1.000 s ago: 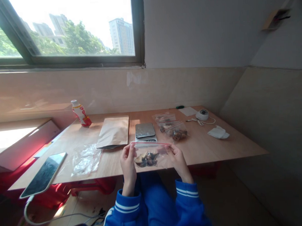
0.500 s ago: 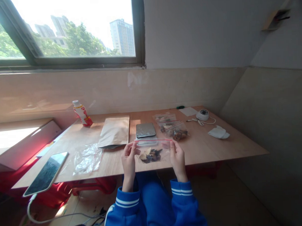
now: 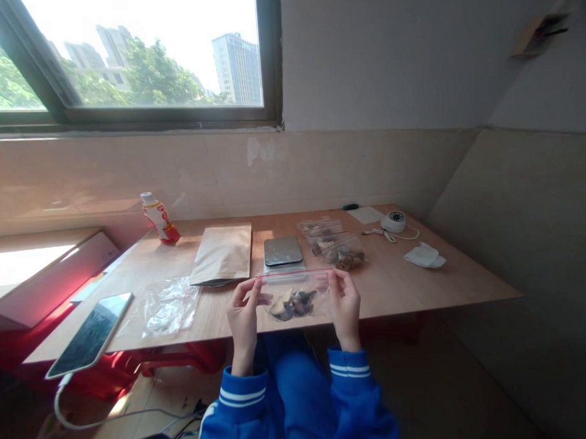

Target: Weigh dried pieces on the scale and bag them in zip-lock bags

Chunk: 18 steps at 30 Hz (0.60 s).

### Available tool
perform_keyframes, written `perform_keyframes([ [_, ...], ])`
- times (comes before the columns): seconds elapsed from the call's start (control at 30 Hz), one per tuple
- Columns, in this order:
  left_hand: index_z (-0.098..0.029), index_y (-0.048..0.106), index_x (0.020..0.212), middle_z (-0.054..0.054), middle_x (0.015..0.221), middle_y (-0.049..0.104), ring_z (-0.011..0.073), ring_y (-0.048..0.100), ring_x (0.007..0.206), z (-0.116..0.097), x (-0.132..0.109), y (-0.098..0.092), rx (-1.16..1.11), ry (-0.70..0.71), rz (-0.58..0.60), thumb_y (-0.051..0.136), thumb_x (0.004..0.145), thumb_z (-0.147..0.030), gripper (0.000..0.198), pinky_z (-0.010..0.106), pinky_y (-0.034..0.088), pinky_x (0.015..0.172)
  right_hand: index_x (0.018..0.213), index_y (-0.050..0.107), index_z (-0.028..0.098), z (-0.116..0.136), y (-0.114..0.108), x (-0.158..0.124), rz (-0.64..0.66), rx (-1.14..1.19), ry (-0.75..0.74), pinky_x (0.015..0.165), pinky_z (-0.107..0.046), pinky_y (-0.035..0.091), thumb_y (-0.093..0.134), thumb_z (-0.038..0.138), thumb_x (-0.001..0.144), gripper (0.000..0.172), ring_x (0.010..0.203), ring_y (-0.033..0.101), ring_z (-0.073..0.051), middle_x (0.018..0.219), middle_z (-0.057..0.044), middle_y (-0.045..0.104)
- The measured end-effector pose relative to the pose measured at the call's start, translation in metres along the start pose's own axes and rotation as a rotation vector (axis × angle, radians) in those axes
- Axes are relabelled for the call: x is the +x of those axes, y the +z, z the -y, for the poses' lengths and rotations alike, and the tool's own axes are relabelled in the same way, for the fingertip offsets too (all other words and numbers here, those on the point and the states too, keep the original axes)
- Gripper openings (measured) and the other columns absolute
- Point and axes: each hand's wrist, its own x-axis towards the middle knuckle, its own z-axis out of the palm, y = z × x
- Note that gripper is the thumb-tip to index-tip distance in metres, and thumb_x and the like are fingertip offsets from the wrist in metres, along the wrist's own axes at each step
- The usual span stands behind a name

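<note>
I hold a clear zip bag [image 3: 296,296] with a red seal strip upright over the table's front edge; dark and pale dried pieces sit at its bottom. My left hand [image 3: 243,313] pinches the bag's top left corner. My right hand [image 3: 346,302] pinches its top right corner. Just behind the bag lies a small silver scale [image 3: 282,251]. Blue sleeves with white stripes cover both wrists.
On the wooden table [image 3: 397,283]: a brown paper pouch [image 3: 223,255], empty clear bags [image 3: 169,306], filled zip bags [image 3: 333,245], a red-and-white bottle [image 3: 158,218], a tablet [image 3: 90,334] over the left edge, a white round device [image 3: 393,222], white tissue [image 3: 424,256].
The bag has risen a little from near the table edge and its seal is stretched level between my hands. My left hand shifted slightly left.
</note>
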Motion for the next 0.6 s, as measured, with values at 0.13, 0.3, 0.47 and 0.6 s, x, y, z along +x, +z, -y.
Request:
perform_keyframes([
  [0.13, -0.015, 0.067, 0.084, 0.004, 0.082, 0.071, 0.0144, 0.066, 0.055, -0.002, -0.002, -0.005, -0.025, -0.069, 0.054, 0.072, 0.072, -0.044, 0.031, 0.026, 0.054, 0.053, 0.090, 0.057, 0.019, 0.000, -0.001, -0.001, 0.000, 0.006, -0.016, 0.064, -0.031, 0.055, 0.055, 0.053, 0.085, 0.034, 0.063, 0.067, -0.018, 0.081, -0.005, 0.071],
  [0.3, -0.015, 0.067, 0.083, 0.004, 0.080, 0.069, 0.0153, 0.066, 0.055, -0.007, -0.003, -0.007, -0.030, -0.111, 0.051, 0.073, 0.070, -0.043, 0.031, 0.026, 0.054, 0.050, 0.088, 0.057, 0.019, -0.001, -0.004, 0.001, 0.027, 0.005, -0.030, 0.062, -0.030, 0.054, 0.056, 0.049, 0.085, 0.030, 0.061, 0.065, -0.016, 0.081, -0.004, 0.069],
  [0.47, -0.015, 0.068, 0.083, 0.003, 0.077, 0.068, 0.0170, 0.066, 0.067, -0.010, -0.004, -0.006, -0.012, -0.045, 0.030, 0.072, 0.072, -0.041, 0.029, 0.027, 0.055, 0.055, 0.085, 0.058, 0.019, 0.000, -0.002, 0.001, 0.024, 0.018, -0.038, 0.064, -0.031, 0.055, 0.059, 0.049, 0.084, 0.029, 0.064, 0.066, -0.016, 0.078, -0.003, 0.068],
  [0.6, -0.016, 0.066, 0.084, 0.001, 0.075, 0.066, 0.0150, 0.066, 0.071, -0.002, -0.005, -0.001, -0.018, -0.003, -0.002, 0.069, 0.075, -0.042, 0.028, 0.026, 0.053, 0.064, 0.089, 0.056, 0.019, -0.004, 0.006, -0.001, 0.015, 0.109, 0.010, 0.072, -0.034, 0.056, 0.058, 0.050, 0.084, 0.031, 0.072, 0.069, -0.019, 0.079, -0.004, 0.069],
])
